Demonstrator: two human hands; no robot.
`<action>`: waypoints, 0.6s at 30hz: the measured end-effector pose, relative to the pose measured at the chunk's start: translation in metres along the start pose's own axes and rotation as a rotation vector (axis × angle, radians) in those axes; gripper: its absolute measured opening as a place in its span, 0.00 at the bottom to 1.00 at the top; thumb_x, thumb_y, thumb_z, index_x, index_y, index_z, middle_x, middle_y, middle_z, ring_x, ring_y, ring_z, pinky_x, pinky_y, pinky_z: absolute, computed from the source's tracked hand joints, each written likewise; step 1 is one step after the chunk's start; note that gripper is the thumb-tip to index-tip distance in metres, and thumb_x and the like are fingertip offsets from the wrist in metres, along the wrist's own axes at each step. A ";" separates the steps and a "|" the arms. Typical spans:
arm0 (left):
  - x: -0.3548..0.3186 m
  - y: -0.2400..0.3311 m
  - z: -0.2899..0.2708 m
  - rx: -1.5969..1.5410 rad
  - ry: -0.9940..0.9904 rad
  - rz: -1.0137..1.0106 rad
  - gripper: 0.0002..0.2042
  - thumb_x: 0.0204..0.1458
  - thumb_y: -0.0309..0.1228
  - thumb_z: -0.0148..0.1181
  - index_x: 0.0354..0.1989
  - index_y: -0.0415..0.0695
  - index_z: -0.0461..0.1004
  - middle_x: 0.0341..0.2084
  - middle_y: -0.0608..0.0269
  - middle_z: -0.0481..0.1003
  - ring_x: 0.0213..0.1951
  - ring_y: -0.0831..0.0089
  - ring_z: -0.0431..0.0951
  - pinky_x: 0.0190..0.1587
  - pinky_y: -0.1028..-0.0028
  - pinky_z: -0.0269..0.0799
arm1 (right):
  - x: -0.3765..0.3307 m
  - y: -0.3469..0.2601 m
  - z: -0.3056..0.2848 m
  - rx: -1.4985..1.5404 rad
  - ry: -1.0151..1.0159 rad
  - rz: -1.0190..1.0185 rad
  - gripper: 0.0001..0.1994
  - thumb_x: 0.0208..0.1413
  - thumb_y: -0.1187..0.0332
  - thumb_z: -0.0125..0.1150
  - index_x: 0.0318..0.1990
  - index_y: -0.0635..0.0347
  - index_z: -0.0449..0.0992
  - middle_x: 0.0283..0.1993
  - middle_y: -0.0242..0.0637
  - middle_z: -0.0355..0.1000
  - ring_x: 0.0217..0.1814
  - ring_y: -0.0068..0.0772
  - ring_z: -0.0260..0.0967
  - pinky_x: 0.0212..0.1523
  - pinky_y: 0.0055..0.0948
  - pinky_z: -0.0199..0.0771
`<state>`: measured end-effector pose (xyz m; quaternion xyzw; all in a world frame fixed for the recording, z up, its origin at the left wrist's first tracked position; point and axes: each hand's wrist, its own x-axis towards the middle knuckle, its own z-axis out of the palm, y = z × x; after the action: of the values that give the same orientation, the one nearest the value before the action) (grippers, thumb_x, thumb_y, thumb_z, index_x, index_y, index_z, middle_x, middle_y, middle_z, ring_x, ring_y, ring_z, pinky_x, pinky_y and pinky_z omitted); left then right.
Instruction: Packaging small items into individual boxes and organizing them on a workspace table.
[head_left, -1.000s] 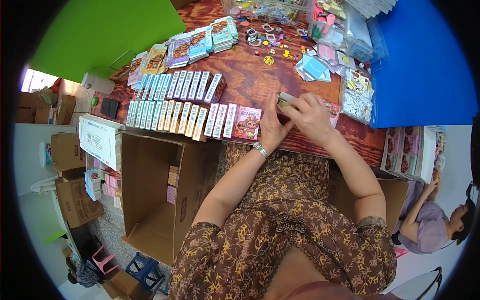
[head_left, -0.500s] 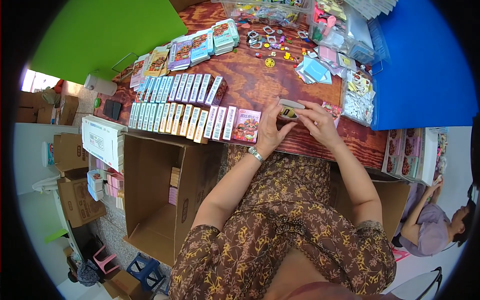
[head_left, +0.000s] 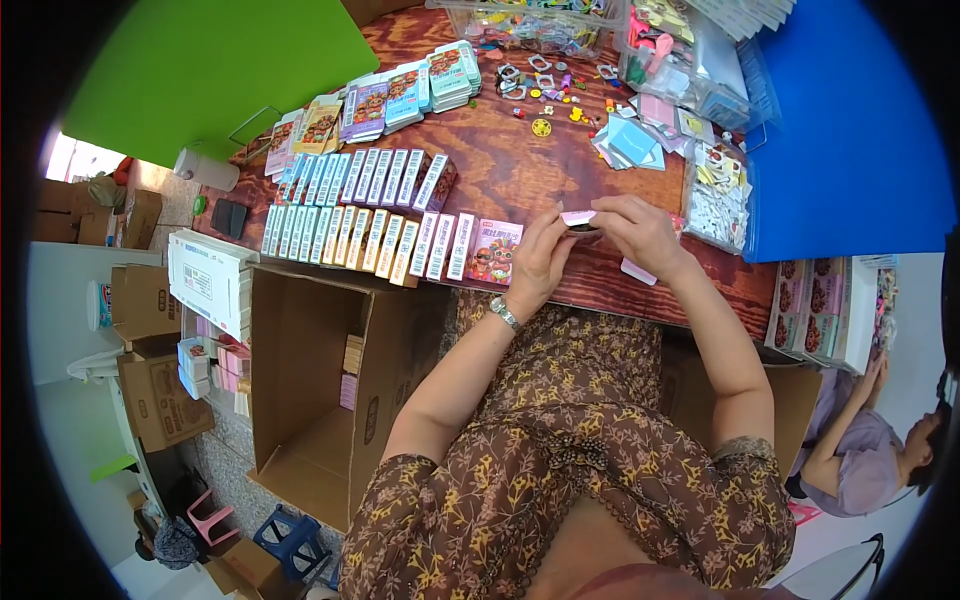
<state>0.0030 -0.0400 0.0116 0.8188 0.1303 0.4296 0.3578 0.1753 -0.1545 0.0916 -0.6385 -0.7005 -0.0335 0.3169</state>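
- Hands meet over the table (head_left: 520, 180) edge: left hand (head_left: 540, 262) and right hand (head_left: 640, 232) both pinch one small pink packet (head_left: 578, 218), fingers closed on its ends.
- Packet sits at 1 o'clock from the picture centre.
- Rows of flat packets (head_left: 350, 215) lie at 9 o'clock from the hands.
- Open cardboard box (head_left: 320, 400) stands at 7 o'clock.

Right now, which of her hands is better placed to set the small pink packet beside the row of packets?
Probably the left hand: it shares the pink packet with the right hand and is nearer the row of packets.
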 end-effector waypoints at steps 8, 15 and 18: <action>0.002 0.000 -0.004 -0.031 -0.021 -0.059 0.18 0.51 0.17 0.66 0.51 0.38 0.73 0.46 0.52 0.77 0.39 0.67 0.82 0.38 0.73 0.80 | 0.008 0.002 -0.003 0.230 -0.082 0.139 0.07 0.53 0.74 0.66 0.40 0.60 0.77 0.38 0.39 0.74 0.42 0.45 0.74 0.44 0.40 0.75; -0.003 -0.005 -0.001 -0.101 -0.056 -0.122 0.19 0.53 0.19 0.66 0.53 0.38 0.71 0.43 0.54 0.77 0.41 0.66 0.84 0.38 0.74 0.82 | 0.011 -0.009 0.002 0.143 -0.033 0.118 0.07 0.52 0.76 0.64 0.40 0.60 0.77 0.37 0.39 0.73 0.42 0.45 0.73 0.42 0.40 0.75; -0.007 -0.009 0.001 -0.096 -0.066 -0.136 0.21 0.54 0.19 0.66 0.55 0.37 0.68 0.45 0.53 0.78 0.42 0.66 0.85 0.38 0.73 0.82 | 0.008 -0.013 0.005 0.055 -0.021 0.097 0.08 0.51 0.77 0.65 0.40 0.60 0.78 0.39 0.38 0.73 0.43 0.44 0.73 0.42 0.39 0.75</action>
<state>0.0002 -0.0380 0.0008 0.8035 0.1530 0.3830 0.4293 0.1618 -0.1478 0.0954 -0.6632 -0.6727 0.0081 0.3282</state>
